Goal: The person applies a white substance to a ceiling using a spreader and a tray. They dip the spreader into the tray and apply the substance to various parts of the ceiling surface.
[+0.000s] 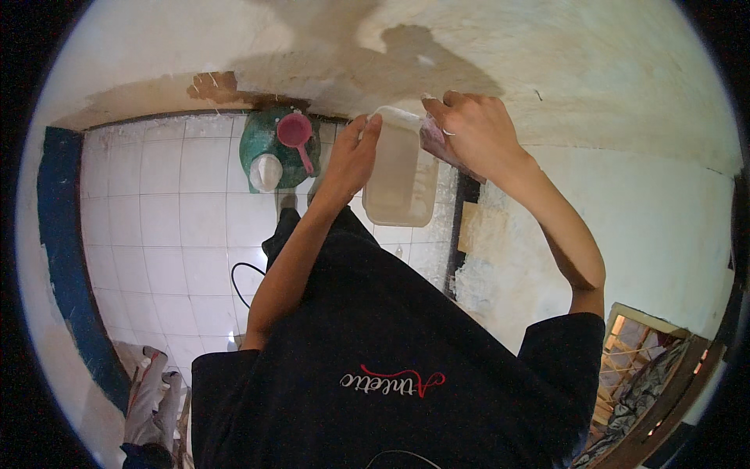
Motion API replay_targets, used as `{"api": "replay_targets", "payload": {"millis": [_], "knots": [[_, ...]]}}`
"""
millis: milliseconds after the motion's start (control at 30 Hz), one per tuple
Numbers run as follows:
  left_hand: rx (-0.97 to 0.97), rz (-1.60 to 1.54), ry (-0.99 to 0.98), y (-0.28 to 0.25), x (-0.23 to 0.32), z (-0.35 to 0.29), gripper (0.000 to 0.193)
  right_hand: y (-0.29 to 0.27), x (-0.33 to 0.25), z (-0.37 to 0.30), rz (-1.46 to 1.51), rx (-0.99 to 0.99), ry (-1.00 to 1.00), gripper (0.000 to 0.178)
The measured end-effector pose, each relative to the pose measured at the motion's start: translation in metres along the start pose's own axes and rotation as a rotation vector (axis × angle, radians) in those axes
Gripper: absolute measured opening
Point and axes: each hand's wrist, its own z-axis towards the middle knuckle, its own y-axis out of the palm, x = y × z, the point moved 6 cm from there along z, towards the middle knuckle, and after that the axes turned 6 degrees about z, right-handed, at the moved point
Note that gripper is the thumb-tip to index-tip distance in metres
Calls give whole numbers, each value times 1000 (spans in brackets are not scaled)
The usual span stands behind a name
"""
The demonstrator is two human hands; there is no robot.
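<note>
A pale translucent plastic tub (400, 205) with rounded corners is in front of me, its far rim near the wall. My left hand (351, 160) is closed at the tub's far left corner, thumb and fingers pinching its rim. Over the opposite far corner, my right hand (480, 133) is closed around a flat pinkish-purple piece (432, 137) smeared with white. Its exact kind is not clear, and the fingers cover part of it. White residue shows on the right fingertips. The tub's inside looks cloudy; whether it holds anything I cannot tell.
A green bag-like bundle (262, 141) stands on the white tiled floor (164, 219) by the wall, with a pink long-handled dipper (294, 130) and a white rounded thing (266, 172) on it. Patchy wall (594, 102) rises ahead and right. Grey cloth (148, 391) hangs lower left.
</note>
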Motion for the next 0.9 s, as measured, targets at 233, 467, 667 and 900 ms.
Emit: {"api": "replay_targets", "payload": {"millis": [233, 467, 667, 900], "knots": [[-48, -85, -67, 8, -9, 1, 45, 12, -1, -3, 101, -82, 51, 20], [-16, -136, -58, 11, -12, 3, 46, 22, 13, -21, 146, -131, 108, 27], [64, -54, -13, 14, -31, 11, 43, 39, 5, -37, 158, -215, 160, 33], [60, -32, -51, 13, -24, 8, 44, 53, -8, -51, 267, -141, 188, 20]]}}
